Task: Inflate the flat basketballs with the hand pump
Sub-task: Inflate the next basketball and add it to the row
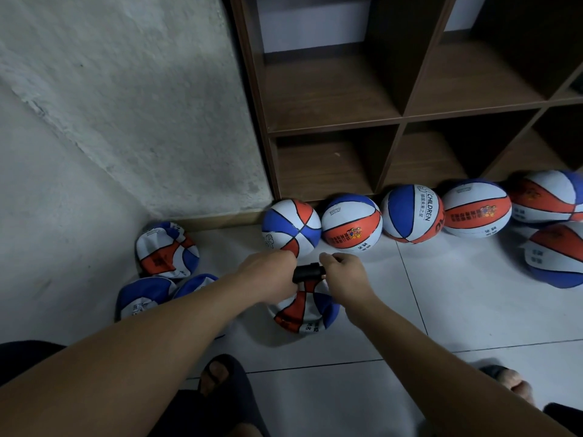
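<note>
Tiled floor [441,310]; both hands [271,272] [344,275], fingers clamped on pump handle [309,272] above flat basketball [303,313].

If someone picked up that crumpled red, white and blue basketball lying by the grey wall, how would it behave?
The crumpled red, white and blue basketball would probably feel floppy, since its skin is caved in and creased. It likely would not roll like the round balls by the brown wooden shelf. It looks light, being mostly empty of air.

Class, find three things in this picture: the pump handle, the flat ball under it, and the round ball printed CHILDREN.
pump handle [309,272], head view, on the black grip between the hands.
flat ball [303,312], head view, on its red panel.
CHILDREN ball [410,212], head view, on its white middle panel.
</note>
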### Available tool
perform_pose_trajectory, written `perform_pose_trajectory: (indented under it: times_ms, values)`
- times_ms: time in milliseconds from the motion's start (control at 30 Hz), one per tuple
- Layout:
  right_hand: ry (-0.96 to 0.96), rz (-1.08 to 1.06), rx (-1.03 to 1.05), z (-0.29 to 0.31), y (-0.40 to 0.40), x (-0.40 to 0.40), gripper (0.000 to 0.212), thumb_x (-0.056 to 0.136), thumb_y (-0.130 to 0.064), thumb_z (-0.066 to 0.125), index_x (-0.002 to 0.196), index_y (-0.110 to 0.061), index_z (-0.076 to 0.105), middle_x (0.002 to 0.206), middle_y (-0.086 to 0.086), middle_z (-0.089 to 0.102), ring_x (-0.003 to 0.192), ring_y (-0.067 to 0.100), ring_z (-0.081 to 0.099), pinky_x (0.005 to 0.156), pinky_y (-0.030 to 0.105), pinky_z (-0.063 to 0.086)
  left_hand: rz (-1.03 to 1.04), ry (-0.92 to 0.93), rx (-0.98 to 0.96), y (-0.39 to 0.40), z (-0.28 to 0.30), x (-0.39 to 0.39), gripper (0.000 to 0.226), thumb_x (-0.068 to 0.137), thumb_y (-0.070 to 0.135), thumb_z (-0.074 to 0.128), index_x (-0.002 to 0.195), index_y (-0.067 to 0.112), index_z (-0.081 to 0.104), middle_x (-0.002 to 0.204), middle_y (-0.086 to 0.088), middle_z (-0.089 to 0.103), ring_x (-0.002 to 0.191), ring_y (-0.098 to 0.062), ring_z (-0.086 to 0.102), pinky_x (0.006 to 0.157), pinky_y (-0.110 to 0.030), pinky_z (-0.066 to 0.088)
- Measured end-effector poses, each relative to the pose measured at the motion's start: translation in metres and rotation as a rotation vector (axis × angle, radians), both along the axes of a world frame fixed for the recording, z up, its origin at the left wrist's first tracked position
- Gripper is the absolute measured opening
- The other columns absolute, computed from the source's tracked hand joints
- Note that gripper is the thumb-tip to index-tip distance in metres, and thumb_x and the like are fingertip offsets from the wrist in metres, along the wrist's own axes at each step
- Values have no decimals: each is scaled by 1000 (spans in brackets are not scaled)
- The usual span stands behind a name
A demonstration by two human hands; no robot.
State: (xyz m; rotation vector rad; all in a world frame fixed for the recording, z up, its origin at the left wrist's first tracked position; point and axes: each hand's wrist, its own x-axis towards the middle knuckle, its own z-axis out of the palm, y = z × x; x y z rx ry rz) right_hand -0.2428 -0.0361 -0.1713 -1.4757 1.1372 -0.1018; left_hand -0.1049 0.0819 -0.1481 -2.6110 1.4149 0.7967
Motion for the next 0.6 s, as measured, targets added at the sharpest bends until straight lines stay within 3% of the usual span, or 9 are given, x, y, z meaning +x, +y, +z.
perform_pose_trajectory:
  times_ms: [167,333,600]
  values:
    - [7,-122,20,1,-45,-21,25,101,-29,59,82,-14,52,69,5,43,61,23,38,50,32,34,107,159,-14,6,-7,17,16,88,25,72,80,15,62,73,-3,65,65,-24,65,57,-35,46]
    - [-19,-192,62,-6,-73,-35,22,94,-30,62,88,-15,47,69,6,31,59,21,24,49,32,24,137,176,-22,8,-11,19,17,89,22,71,76,16,62,68,-2,61,59,-21,60,55,-33,44]
    - [8,-176,16,-3,-43,-20,21,99,-22,54,80,-14,50,67,2,39,63,22,35,58,38,31,115,133,-2,2,-7,11,24,92,23,72,75,17,55,69,-2,56,59,-20,54,55,-34,41]
